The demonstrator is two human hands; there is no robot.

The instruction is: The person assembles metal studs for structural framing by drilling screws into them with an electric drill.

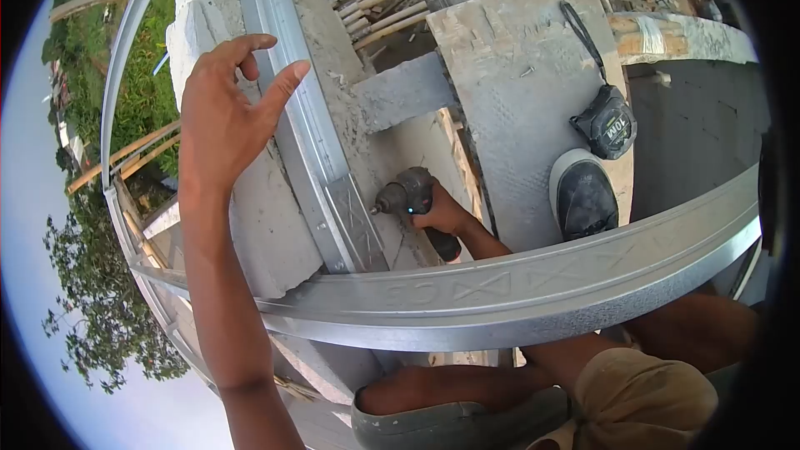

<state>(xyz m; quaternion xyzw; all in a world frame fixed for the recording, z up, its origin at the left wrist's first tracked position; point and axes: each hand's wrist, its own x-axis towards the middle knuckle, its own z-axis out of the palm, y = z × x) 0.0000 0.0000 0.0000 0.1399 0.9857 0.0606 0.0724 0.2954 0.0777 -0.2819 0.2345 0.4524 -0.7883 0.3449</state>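
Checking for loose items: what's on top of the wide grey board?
A black tape measure, a tiny screw-like piece and a black, pale-rimmed shoe. The board under them is covered.

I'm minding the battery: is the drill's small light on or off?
On: a small bluish-white point glows on the drill, beside the right hand holding it.

I see a dark grey and black drill [407,189] in the right hand [443,213], with a small blue-white light [410,211] showing. Below that hand, a silvery metal channel [500,279] carries a row of embossed crossed shapes; another channel [302,83], beside the left hand [225,100], is silver-grey too. Right of the right hand I get a black shoe [587,198] edged dusty white, a black tape measure [607,122] with pale "10M" lettering, and a mottled grey-beige board [508,100].
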